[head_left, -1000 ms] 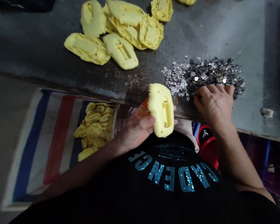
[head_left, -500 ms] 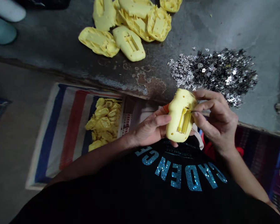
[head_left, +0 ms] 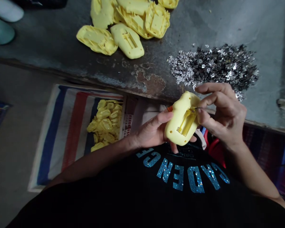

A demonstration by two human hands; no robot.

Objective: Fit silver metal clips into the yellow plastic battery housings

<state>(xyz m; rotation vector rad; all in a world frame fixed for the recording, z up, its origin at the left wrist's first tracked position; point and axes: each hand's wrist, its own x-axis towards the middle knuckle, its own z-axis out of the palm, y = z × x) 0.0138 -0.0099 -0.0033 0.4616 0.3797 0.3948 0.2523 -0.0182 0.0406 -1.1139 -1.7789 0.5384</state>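
Note:
My left hand grips a yellow plastic shell from its left side and from below. An oblong slot, like a battery compartment, faces up in the shell. A bit of orange shows by the left index finger. Thumb and forefinger of my right hand pinch a small, thin metal piece at the slot's upper end; its full shape is hidden by the fingers. Beyond the hands, a heap of small shiny metal contact plates lies on the worktop.
More yellow shells are piled on the grey worktop at the back. Below its edge, a striped sack-like sheet lies beside several yellow parts. Two rounded objects, one white, one teal, stand at far left.
The shell has tilted slightly, its lower end swinging left. My right hand has shifted a little to the right, still pinching the metal piece at the slot. The view has moved slightly.

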